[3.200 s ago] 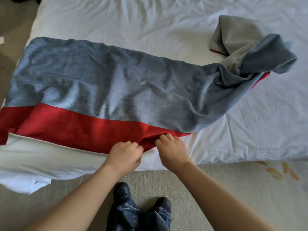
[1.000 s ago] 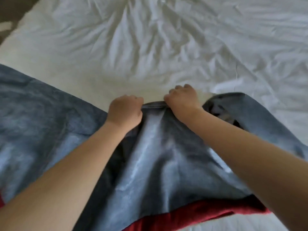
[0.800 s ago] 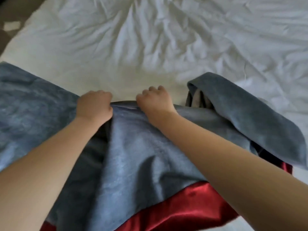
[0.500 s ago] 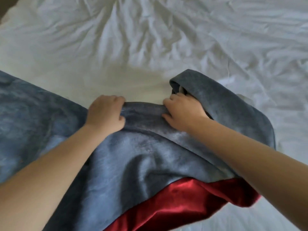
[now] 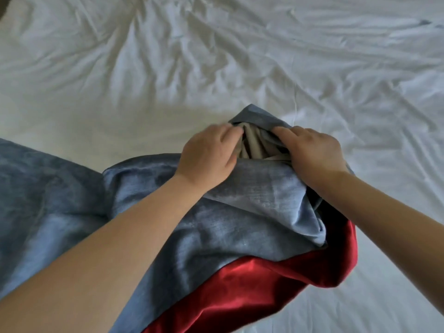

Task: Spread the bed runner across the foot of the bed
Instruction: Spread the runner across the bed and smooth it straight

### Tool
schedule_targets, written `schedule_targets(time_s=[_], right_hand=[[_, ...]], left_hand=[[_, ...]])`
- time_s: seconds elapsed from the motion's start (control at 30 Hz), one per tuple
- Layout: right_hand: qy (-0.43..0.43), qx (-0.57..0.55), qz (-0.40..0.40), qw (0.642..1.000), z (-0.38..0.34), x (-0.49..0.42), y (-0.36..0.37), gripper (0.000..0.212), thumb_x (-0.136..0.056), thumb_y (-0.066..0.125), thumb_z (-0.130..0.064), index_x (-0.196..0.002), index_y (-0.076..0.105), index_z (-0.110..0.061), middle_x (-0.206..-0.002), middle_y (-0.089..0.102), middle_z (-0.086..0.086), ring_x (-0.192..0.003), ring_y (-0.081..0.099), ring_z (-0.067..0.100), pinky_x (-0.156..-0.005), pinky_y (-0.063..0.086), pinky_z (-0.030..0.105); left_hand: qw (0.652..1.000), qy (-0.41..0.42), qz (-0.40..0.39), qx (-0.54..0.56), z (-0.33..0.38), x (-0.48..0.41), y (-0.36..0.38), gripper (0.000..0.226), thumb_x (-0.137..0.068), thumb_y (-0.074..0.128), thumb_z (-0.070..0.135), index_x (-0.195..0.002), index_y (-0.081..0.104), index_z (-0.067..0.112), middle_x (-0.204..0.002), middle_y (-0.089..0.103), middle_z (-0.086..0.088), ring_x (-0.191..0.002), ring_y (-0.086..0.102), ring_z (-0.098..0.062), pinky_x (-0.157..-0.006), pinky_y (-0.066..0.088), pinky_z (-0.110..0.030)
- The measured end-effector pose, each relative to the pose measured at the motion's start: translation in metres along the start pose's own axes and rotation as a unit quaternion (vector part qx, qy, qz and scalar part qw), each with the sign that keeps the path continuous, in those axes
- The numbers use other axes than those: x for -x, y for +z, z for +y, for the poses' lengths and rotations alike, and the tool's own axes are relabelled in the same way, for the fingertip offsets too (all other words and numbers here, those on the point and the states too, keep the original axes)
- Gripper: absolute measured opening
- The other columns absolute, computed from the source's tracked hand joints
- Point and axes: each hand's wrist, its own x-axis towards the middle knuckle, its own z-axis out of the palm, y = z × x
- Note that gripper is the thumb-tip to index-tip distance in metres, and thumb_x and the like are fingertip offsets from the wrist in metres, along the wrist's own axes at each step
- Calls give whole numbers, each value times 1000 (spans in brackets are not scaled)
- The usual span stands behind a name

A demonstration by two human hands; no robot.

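The bed runner (image 5: 240,224) is blue-grey velvet with a red band along its near edge and a beige lining. Its left part lies flat on the white bed (image 5: 168,68); its right end is bunched and folded over on itself. My left hand (image 5: 207,156) grips the bunched fabric at the fold, fingers curled into the beige lining. My right hand (image 5: 312,152) grips the folded blue layer just to the right, about a hand's width away. Both forearms reach over the runner.
Wrinkled white sheet covers the whole bed beyond and to the right of the runner. A dark strip of floor shows at the top left corner (image 5: 3,6). No other objects lie on the bed.
Both hands moved right along the runner's far edge into the folded-over end. The left hand left the flat edge and now holds the bunch where the beige lining shows.
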Motion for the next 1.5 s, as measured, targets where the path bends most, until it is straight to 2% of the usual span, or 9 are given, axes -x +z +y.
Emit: schedule_targets(time_s=[0.1,0.23,0.37,0.7,0.87,1.03,1.1,1.3,1.5], right_hand=[[-3,-38,28,999,3,8,1,31,-78,68,-7,-108,64,-11,-75,64,10,-58,60,30,-47,37,28],[21,-86,88,992,27,14,-5,25,-75,69,-8,-100,68,-11,-66,62,10,-49,57,30,-45,37,27],[57,-113,123,984,77,39,-16,38,-69,55,-5,-103,69,-13,-68,65,11,-50,58,33,-46,42,30],[301,-88,145,939,240,184,-72,50,-73,51,-2,-117,65,-20,-106,70,15,-94,65,38,-82,48,41],[369,-69,77,923,271,255,-61,44,-77,50,-6,-117,65,-18,-108,69,15,-97,63,38,-83,47,41],[373,-82,-2,924,269,277,-22,39,-86,48,-3,-118,62,-19,-110,67,11,-94,61,36,-77,47,41],[386,-66,-28,920,265,273,-11,37,-84,50,-5,-116,61,-18,-112,63,11,-94,58,36,-75,47,42],[239,-52,34,969,214,243,6,39,-75,63,-6,-113,67,-17,-132,54,13,-126,46,34,-104,35,47],[5,-112,17,994,150,199,33,45,-73,69,0,-114,66,-18,-124,62,8,-120,56,26,-93,48,37]], left_hand=[[998,-5,-33,-55,13,-30,-2,60,-75,71,13,-130,50,6,-121,57,-16,-94,60,-34,-65,52,-42],[990,-49,-95,-86,38,-74,-3,27,-86,53,8,-112,57,14,-95,62,-9,-82,58,-30,-55,34,-35],[995,-16,-66,-70,82,-110,7,24,-84,54,4,-104,62,14,-91,62,-8,-81,58,-30,-54,34,-33],[982,181,46,21,293,-196,40,11,-72,68,6,-82,68,11,-72,63,-5,-69,61,-27,-45,29,-26],[968,235,-82,29,377,-181,73,24,-89,45,-1,-110,57,4,-108,60,-13,-104,55,-32,-59,36,-36],[958,269,-55,86,379,-143,103,29,-59,64,-19,-82,64,-2,-73,60,-16,-70,59,-33,-43,28,-26],[962,257,-18,89,371,-134,114,29,-66,60,-12,-91,67,1,-79,61,-14,-73,60,-33,-39,38,-29],[991,106,-22,74,331,-88,98,47,-71,72,7,-116,60,8,-118,57,-14,-104,58,-29,-80,50,-38],[988,-119,-61,76,288,-19,99,57,-77,69,35,-124,51,9,-121,57,-9,-109,56,-24,-89,48,-35]])
